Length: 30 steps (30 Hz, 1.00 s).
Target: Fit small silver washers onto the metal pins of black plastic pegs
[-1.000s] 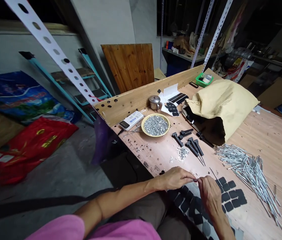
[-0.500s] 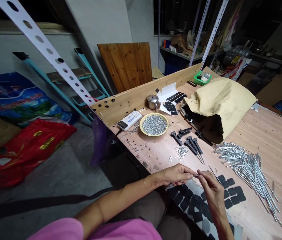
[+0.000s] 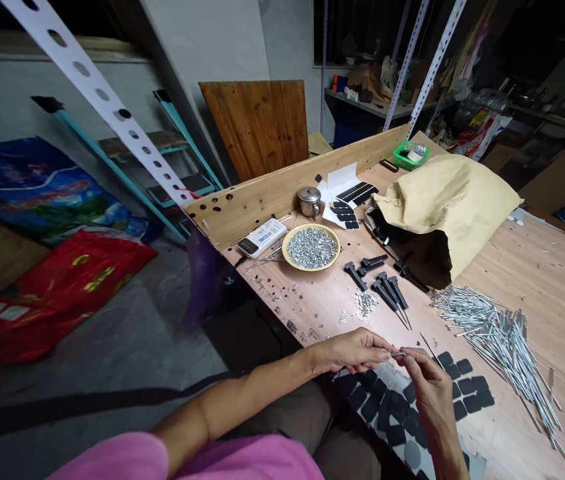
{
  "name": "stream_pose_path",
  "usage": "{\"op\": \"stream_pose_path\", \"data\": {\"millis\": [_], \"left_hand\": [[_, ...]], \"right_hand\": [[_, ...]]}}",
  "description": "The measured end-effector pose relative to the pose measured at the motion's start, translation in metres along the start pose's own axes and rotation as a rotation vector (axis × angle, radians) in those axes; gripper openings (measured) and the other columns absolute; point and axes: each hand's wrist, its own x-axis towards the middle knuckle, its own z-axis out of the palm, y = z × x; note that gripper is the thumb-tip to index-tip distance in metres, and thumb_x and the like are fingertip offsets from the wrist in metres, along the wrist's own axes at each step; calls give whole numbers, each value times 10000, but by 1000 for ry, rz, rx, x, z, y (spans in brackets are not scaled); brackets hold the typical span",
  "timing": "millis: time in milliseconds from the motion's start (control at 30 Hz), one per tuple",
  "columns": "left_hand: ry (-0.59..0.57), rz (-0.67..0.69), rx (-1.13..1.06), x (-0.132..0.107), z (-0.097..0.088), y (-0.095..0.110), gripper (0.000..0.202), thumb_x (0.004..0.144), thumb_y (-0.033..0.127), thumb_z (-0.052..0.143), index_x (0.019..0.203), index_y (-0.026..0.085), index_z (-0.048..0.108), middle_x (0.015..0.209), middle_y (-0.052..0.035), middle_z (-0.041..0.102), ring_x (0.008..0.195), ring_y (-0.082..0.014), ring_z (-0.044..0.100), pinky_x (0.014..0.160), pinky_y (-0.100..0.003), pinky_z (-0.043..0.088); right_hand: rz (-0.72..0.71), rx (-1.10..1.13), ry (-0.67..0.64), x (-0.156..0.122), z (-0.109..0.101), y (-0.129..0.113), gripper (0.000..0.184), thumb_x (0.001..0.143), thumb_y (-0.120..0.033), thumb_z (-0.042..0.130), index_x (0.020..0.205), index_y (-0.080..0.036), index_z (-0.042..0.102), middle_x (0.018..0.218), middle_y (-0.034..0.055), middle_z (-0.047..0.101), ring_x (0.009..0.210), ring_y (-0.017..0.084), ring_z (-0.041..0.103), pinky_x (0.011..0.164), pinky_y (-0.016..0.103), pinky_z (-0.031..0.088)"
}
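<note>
My left hand [image 3: 362,350] and my right hand [image 3: 427,380] meet over the near edge of the workbench, fingertips pinched. Between them is a short visible length of a thin metal rod [image 3: 399,355]; its ends are hidden by the fingers. Beneath and beside the hands lie many black rounded-square pads [image 3: 393,407], some on a pale sheet. Just beyond the hands are a small heap of metal nuts [image 3: 366,305] and several black-handled tools [image 3: 385,291] with thin shafts. A large pile of metal rods [image 3: 505,343] spreads to the right.
A yellow bowl [image 3: 335,261] full of small metal pieces stands at the left, near a white device [image 3: 263,238] and a lidded metal cup [image 3: 309,201]. A large brown paper bag [image 3: 455,207] lies open farther back. A wooden board [image 3: 262,183] edges the bench.
The hands have parted slightly at the fingertips, the right one shifting a little to the right, and more of the rod shows between them. The camera view has shifted slightly.
</note>
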Motion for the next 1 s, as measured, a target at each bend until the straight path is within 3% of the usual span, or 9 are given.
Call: {"op": "stream_pose_path", "data": {"millis": [200,433,500,567,633,700,833,933,1000], "left_hand": [[46,50,125,-2,6,1,542,764,463,626,1159,92,604,466,100,334,386,-23,231,374,-169,136],[193,118,193,6,13,-7,373,847,295,540,1161,107,613,507,70,451,399,-32,297,399,-167,246],[209,183,275,8,11,-10,324,850,246,522,1130,131,638,658,7,623,505,-61,473,503,-175,388],[214,262,396,10,9,-13,301,841,205,517,1102,150,656,935,-52,702,791,-125,614,737,-224,473],[197,295,511,10,6,-14,298,839,194,513,1095,166,662,1092,-60,677,1004,-161,603,899,-263,443],[161,280,574,9,3,-13,296,843,196,507,1093,170,664,1116,-60,669,1045,-166,595,932,-265,426],[114,197,499,6,3,-12,295,838,160,509,1087,145,667,893,-41,709,810,-121,619,738,-194,461],[94,59,337,6,5,-12,322,860,197,497,1146,136,630,517,48,536,446,-53,414,444,-155,323],[89,13,278,6,7,-13,342,871,242,498,1176,136,608,459,74,453,385,-43,309,400,-161,263]], "right_hand": [[-66,-91,20,-4,-5,-5,242,723,-444,652,725,-208,703,735,50,670,658,174,635,607,274,526],[-152,-169,99,-8,-4,4,228,783,-407,601,837,-214,708,857,69,685,754,191,654,646,291,543],[-222,-221,93,-7,-6,5,195,785,-384,608,818,-220,708,843,66,684,781,190,652,668,285,540],[-277,-271,63,-5,-10,5,178,787,-374,612,799,-225,709,812,60,682,777,186,650,673,278,537],[-307,-305,0,-2,-14,4,185,791,-382,610,791,-226,710,781,58,682,747,182,652,656,271,536],[-312,-318,-77,0,-18,3,205,792,-402,608,779,-225,710,751,57,684,711,180,656,625,262,536],[-338,-336,-149,0,-22,-1,226,803,-414,600,738,-219,695,719,54,685,668,175,658,577,245,530],[-426,-403,-106,-3,-22,-7,176,832,-357,580,770,-223,677,734,43,676,675,162,654,581,232,524],[-500,-457,-82,-4,-22,-10,138,849,-312,565,808,-225,664,749,37,668,686,153,654,592,226,522]]}}
